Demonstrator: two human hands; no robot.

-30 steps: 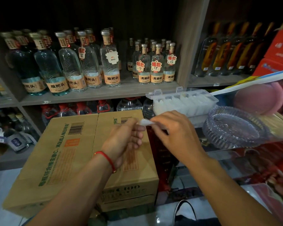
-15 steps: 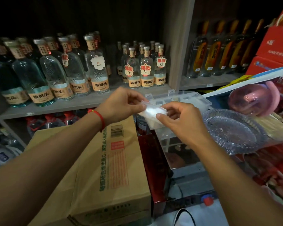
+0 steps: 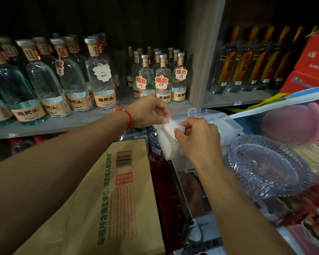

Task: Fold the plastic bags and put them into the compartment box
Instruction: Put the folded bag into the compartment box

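Observation:
A small folded translucent plastic bag (image 3: 170, 127) is held between both hands at the near left corner of the clear plastic compartment box (image 3: 228, 124). My left hand (image 3: 147, 112) pinches the bag's left end from above. My right hand (image 3: 195, 138) pinches its right end with thumb and forefinger. The box stands open on a glass counter, and whitish folded bags show through its compartments. My right hand hides part of the box's front.
A cut-glass dish (image 3: 267, 166) sits right of the box. A brown cardboard carton (image 3: 114, 199) lies below my left forearm. Shelves of liquor bottles (image 3: 101, 80) stand behind. A pink object (image 3: 295, 122) and red boxes (image 3: 313, 57) are at the right.
Both hands have risen from above the carton toward the compartment box, carrying the folded bag. The bag now sits at the box's near left corner.

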